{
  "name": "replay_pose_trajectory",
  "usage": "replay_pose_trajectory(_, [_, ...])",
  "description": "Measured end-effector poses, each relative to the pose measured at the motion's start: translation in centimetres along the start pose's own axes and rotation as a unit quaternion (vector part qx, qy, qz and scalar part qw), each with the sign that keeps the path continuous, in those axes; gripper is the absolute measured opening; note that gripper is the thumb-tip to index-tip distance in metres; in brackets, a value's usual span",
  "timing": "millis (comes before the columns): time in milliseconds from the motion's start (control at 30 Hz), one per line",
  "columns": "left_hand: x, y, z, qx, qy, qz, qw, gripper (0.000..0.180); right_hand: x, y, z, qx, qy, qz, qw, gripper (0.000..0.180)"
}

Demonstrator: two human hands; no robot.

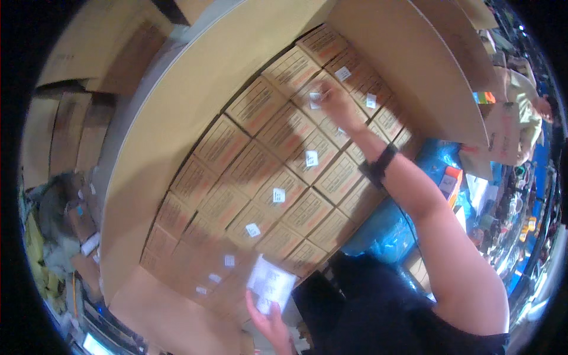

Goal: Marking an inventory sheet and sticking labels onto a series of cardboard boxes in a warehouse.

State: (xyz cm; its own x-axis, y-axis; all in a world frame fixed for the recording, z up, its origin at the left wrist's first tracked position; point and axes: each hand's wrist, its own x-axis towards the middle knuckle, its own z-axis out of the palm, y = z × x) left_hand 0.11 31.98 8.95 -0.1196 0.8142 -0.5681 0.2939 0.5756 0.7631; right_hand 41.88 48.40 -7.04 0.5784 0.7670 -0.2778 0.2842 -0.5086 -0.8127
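Right arm [432, 207] extends over cartons [255, 107] — left hand [273, 329] grips a white sheet [271, 284], right hand's [334, 103] grip unclear — so press the label [315, 105] flat.

Open carton [171, 94] in centre. Boxes [257, 106] inside, side by side in rows, filling its floor. Labels [312, 158] on some box tops, in a line running from near left to far right; two more beyond, right of the right hand [340, 106]. Right hand over the far boxes, at one label; wristband [380, 165] on that wrist. Left hand [269, 325] at the near edge, sheet [272, 284] in it, above the near boxes. Bag [381, 228] right of carton. Other cartons [71, 133] left. Another person [523, 112] far right.
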Motion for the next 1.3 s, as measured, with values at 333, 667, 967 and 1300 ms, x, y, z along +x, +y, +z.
replay_pose_trajectory(333, [8.7,3.9,-1.5,-0.122,-0.073,0.101,0.985,0.038,-13.0,-10.9,6.1,0.045,-0.266,-0.082,0.959,0.052])
replay_pose_trajectory(667, [5.7,2.3,-7.8,-0.22,-0.068,0.098,0.968,0.043,-25.6,-17.9,12.0,0.094,-0.384,-0.236,0.888,0.033])
replay_pose_trajectory(967, [3.0,-0.2,-14.7,-0.161,-0.027,0.117,0.98,0.029,-32.4,-19.8,14.2,-0.06,-0.263,-0.449,0.852,0.031])
replay_pose_trajectory(1300, [1.0,-2.8,-20.5,-0.131,-0.015,0.105,0.986,0.032,-37.2,-21.0,18.3,-0.134,-0.212,-0.555,0.793,0.022])
